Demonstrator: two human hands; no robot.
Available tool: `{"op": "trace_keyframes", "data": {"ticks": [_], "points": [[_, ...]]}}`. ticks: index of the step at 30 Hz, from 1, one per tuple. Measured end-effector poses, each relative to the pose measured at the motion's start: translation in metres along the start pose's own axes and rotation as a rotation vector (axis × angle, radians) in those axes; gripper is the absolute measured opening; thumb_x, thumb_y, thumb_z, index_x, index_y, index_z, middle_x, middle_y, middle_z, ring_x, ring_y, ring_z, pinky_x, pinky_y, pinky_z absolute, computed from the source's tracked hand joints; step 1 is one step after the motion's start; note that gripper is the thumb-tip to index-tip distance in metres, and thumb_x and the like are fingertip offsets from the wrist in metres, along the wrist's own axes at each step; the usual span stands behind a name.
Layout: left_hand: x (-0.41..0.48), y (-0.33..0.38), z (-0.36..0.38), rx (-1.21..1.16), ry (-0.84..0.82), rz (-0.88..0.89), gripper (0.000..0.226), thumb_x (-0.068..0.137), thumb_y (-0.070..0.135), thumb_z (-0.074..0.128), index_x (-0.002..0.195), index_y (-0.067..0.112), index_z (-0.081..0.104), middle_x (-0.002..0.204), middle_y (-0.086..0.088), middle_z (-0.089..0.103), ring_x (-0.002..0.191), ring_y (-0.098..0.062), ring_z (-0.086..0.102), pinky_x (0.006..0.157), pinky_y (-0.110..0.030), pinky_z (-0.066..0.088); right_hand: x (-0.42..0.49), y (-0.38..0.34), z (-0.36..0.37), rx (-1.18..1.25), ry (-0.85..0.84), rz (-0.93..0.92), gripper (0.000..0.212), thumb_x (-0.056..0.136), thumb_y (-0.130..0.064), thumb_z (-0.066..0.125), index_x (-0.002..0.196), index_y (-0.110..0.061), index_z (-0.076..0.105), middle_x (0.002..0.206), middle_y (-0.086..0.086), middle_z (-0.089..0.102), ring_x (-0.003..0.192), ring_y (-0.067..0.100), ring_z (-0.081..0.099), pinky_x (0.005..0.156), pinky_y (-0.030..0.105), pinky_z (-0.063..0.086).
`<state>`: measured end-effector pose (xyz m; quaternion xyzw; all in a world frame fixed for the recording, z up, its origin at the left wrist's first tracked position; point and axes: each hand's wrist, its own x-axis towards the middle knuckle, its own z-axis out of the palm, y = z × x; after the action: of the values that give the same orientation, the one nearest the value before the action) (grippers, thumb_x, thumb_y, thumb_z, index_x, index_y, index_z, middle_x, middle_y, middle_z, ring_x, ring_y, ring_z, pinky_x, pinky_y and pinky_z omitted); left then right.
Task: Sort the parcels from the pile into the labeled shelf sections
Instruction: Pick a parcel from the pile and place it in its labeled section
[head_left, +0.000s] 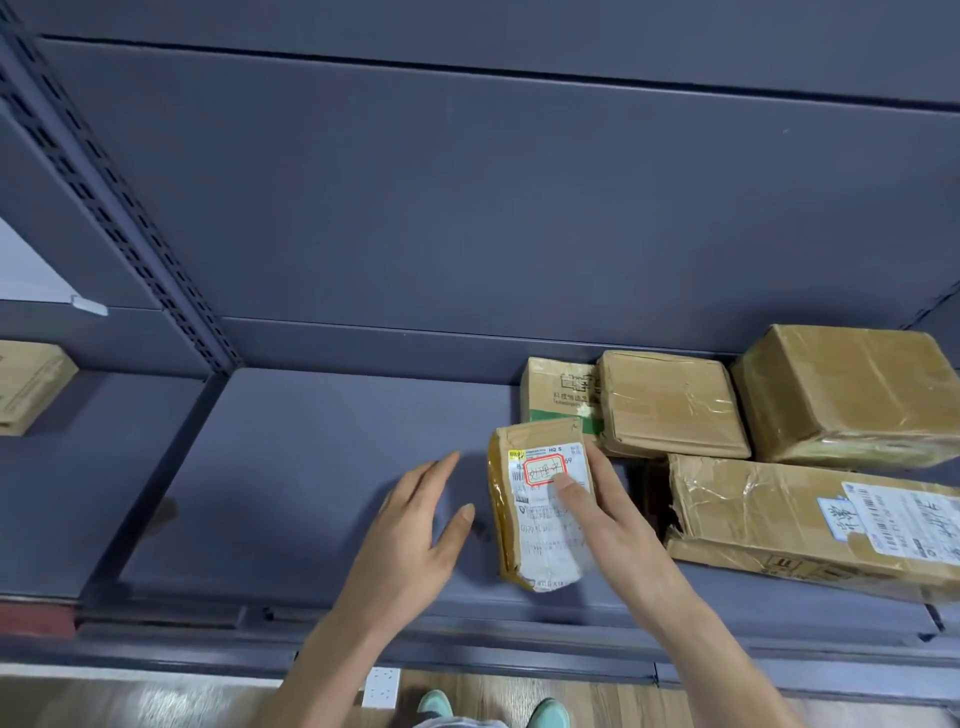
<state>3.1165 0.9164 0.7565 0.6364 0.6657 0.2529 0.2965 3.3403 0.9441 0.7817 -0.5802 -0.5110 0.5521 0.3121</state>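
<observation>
My right hand (613, 519) gripped the small brown parcel (530, 514), thumb flat across its white shipping label, fingers down its 3 o'clock edge. My left hand (410, 525) was spread wide and held nothing, hovering at the parcel's 9 o'clock over the bare shelf board (311, 467).

The parcel sat label-up, low over the front-middle of the grey section. I couldn't tell if its underside touched the board. At its 12 o'clock was a green-printed carton (556, 395), touching a taped carton (670, 405) at 1 o'clock. A big carton (852, 395) was at 2 o'clock. A long torn carton (779, 519) lay at 3 o'clock, just beside my right hand.

Risks, as I judged them:
- The parcel's near end was close to the shelf lip at 6 o'clock. Let go there and it could tip off to the floor.
- It was a one-hand pinch on a slick label, so it could slip with the left hand not supporting.
- My right knuckles could catch the torn carton and shove it.
- No section label was readable from here, so a wrong-section drop was possible.
</observation>
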Motion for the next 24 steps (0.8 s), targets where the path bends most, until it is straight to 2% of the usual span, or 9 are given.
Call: {"op": "trace_keyframes", "data": {"ticks": [2,7,11,15,20,24], "points": [[-0.004,-0.011,-0.003,0.019,0.026,-0.007,0.059,0.104,0.042,0.052,0.159,0.033,0.033,0.159,0.017,0.036,0.147,-0.004,0.033,0.117,-0.023,0.029,0.002,0.003,0.007,-0.025,-0.015,0.014,0.045,0.098,-0.059,0.05,0.136,-0.073,0.032,0.122,-0.039,0.061,0.107,-0.02,0.057,0.089,0.017,0.041],[-0.019,-0.028,-0.013,0.109,0.1,-0.072,0.061,0.104,0.037,0.055,0.159,0.026,0.033,0.161,0.009,0.037,0.148,-0.011,0.033,0.12,-0.027,0.027,0.013,0.006,0.028,-0.078,-0.098,0.052,0.042,0.102,-0.051,0.049,0.134,-0.072,0.033,0.116,-0.045,0.059,0.105,-0.023,0.054,0.084,0.013,0.037],[-0.035,-0.037,-0.02,0.13,0.159,-0.184,0.062,0.104,0.036,0.055,0.16,0.024,0.031,0.162,0.006,0.035,0.149,-0.013,0.033,0.12,-0.027,0.027,0.03,0.0,0.047,-0.125,-0.215,0.063,0.04,0.103,-0.046,0.048,0.129,-0.074,0.035,0.119,-0.04,0.061,0.115,-0.013,0.056,0.099,0.028,0.038],[-0.051,-0.039,-0.026,0.15,0.228,-0.299,0.059,0.103,0.035,0.056,0.158,0.023,0.036,0.159,0.001,0.039,0.146,-0.017,0.038,0.119,-0.035,0.034,0.046,-0.007,0.066,-0.138,-0.354,0.043,0.036,0.103,-0.047,0.049,0.115,-0.079,0.04,0.117,-0.04,0.063,0.108,-0.015,0.06,0.095,0.026,0.04],[-0.074,-0.044,-0.033,0.165,0.347,-0.495,0.065,0.104,0.036,0.056,0.161,0.028,0.028,0.168,0.005,0.026,0.154,-0.019,0.026,0.123,-0.043,0.03,0.063,-0.018,0.104,-0.166,-0.545,-0.032,0.036,0.101,-0.048,0.051,0.13,-0.066,0.038,0.106,-0.044,0.064,0.099,-0.02,0.06,0.086,0.017,0.04],[-0.101,-0.053,-0.046,0.17,0.46,-0.596,0.065,0.103,0.032,0.06,0.161,0.026,0.031,0.167,0.001,0.028,0.153,-0.021,0.028,0.122,-0.044,0.031,0.063,-0.027,0.144,-0.191,-0.667,-0.084,0.043,0.1,-0.049,0.053,0.141,-0.054,0.04,0.109,-0.038,0.066,0.103,-0.015,0.062,0.098,0.024,0.044]]}}
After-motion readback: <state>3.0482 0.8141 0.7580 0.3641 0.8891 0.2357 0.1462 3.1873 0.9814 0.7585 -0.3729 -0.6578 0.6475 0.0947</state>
